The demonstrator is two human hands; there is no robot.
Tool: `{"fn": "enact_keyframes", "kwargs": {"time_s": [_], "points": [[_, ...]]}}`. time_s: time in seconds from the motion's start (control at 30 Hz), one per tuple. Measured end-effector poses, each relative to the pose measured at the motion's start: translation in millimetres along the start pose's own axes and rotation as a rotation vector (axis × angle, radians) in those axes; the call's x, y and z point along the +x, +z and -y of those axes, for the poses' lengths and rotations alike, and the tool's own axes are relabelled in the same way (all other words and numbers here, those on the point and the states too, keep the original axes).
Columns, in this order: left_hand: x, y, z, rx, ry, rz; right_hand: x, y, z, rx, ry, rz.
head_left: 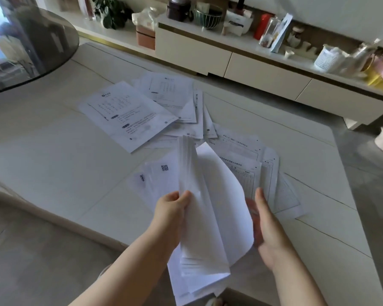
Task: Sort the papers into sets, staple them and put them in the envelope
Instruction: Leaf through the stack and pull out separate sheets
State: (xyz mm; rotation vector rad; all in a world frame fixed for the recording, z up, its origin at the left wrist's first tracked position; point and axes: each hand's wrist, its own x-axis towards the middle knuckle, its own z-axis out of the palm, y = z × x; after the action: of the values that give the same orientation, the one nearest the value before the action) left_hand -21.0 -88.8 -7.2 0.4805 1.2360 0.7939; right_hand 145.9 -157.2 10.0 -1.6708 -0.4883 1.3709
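Low centre of the frame: left hand pinches a sheaf of papers — fingers curled on its edge. Right hand beside it, fingers straight. Loose sheets litter the bench above.

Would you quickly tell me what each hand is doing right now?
Left hand: pinching the stack of papers.
Right hand: open, fingers straight beside the stack.
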Motion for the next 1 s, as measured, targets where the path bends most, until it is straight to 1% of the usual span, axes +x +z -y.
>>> {"fn": "enact_keyframes", "kwargs": {"time_s": [0.03,0.13,0.2,0.27,0.4,0.47,0.5,0.57,0.63,0.67,0.73,0.77,0.8,0.87,0.9,0.93,0.97,1.0], "points": [[0.2,-1.3,-1.7,0.028,0.025,-0.021,2.0,-4.3,0.5,-0.068,-0.016,-0.025],[2.3,-4.7,-9.5,0.055,0.077,-0.073,6.1,-15.5,-4.4,-0.452,-0.150,-0.240],[3.2,-8.0,-15.1,0.047,0.085,-0.089,5.0,-21.1,-5.1,-0.630,-0.219,-0.337],[3.7,-11.7,-18.4,0.062,0.099,-0.101,4.3,-27.1,-4.7,-0.645,-0.253,-0.374],[5.1,-19.5,-23.0,0.055,0.110,-0.143,2.9,-42.0,1.9,-0.523,-0.304,-0.467],[5.6,-21.2,-25.7,0.046,0.106,-0.143,3.2,-49.4,2.5,-0.469,-0.316,-0.485],[5.5,-21.5,-26.5,0.037,0.104,-0.135,3.3,-51.0,1.8,-0.457,-0.304,-0.469],[4.3,-19.6,-26.6,0.011,0.083,-0.088,5.0,-50.3,-2.6,-0.467,-0.243,-0.384],[3.1,-15.8,-23.6,-0.023,0.035,-0.013,5.1,-43.9,-6.1,-0.551,-0.188,-0.292],[2.9,-13.7,-21.5,-0.034,0.006,0.019,4.1,-39.7,-7.7,-0.626,-0.190,-0.282],[3.4,-9.0,-17.1,-0.059,-0.055,0.071,0.3,-28.7,-5.7,-0.797,-0.283,-0.351],[3.3,-6.5,-14.9,-0.077,-0.088,0.093,-1.7,-21.6,-3.9,-0.812,-0.353,-0.365],[3.0,-4.1,-12.8,-0.093,-0.118,0.107,-5.3,-12.8,-0.6,-0.730,-0.371,-0.313],[2.7,-1.1,-8.0,-0.107,-0.159,0.129,-14.7,8.5,5.2,-0.451,-0.281,-0.061],[2.1,-0.2,-6.0,-0.109,-0.177,0.147,-18.3,17.2,5.6,-0.355,-0.230,0.069],[0.7,0.7,-5.3,-0.111,-0.199,0.170,-21.5,23.4,5.2,-0.330,-0.186,0.167],[-0.2,1.3,-4.6,-0.113,-0.226,0.190,-22.9,27.1,3.4,-0.339,-0.176,0.228],[-1.4,1.6,-4.8,-0.112,-0.253,0.202,-23.2,28.9,2.0,-0.363,-0.186,0.254]]}}
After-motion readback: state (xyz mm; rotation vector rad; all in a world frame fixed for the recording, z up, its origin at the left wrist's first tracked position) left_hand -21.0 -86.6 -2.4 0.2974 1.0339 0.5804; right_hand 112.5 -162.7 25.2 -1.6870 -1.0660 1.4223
